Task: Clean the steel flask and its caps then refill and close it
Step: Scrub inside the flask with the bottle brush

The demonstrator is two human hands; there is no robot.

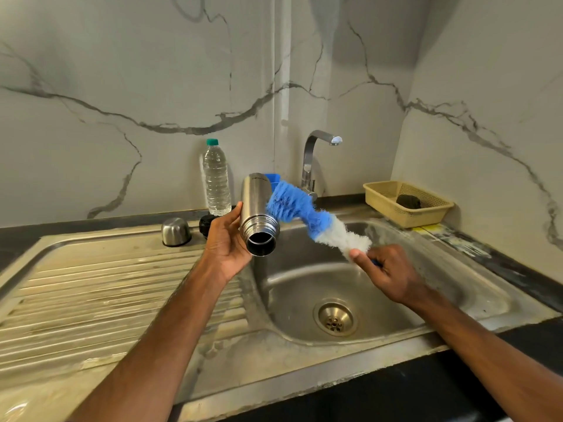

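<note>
On the far left, the ribbed drainboard [106, 284] serves as our parking place. The steel cup cap [176, 231] stands mouth-down at its back edge and the black inner cap [206, 223] sits just beside it. Both are off the flask and out of the way, we think so each can be washed in its turn. Behind them a clear water bottle [217, 181] stands upright with its green cap on (likely our refill supply, though that is only a guess).

Our left hand [227, 245] wraps the steel flask [259, 214] around its body, thumb up along the side. We hold it in the air at the basin's left rim, with the base tipped away and the open mouth facing us, so drips fall into the sink. We also judge that this angle lets us see inside.

The bottle brush [304, 214] lies bent against the flask's outer wall near the threaded neck, its blue bristles touching steel. A blue container [272, 177] peeks out behind the flask, and the tap [316, 153] shows no stream.

Our right hand [387, 271] closes around the brush's handle over the sink basin [292, 269], thumb pressed at the white bristles for control. Farthest right, a yellow basket [426, 216] keeps a dark scrubber [408, 202] within reach.
</note>
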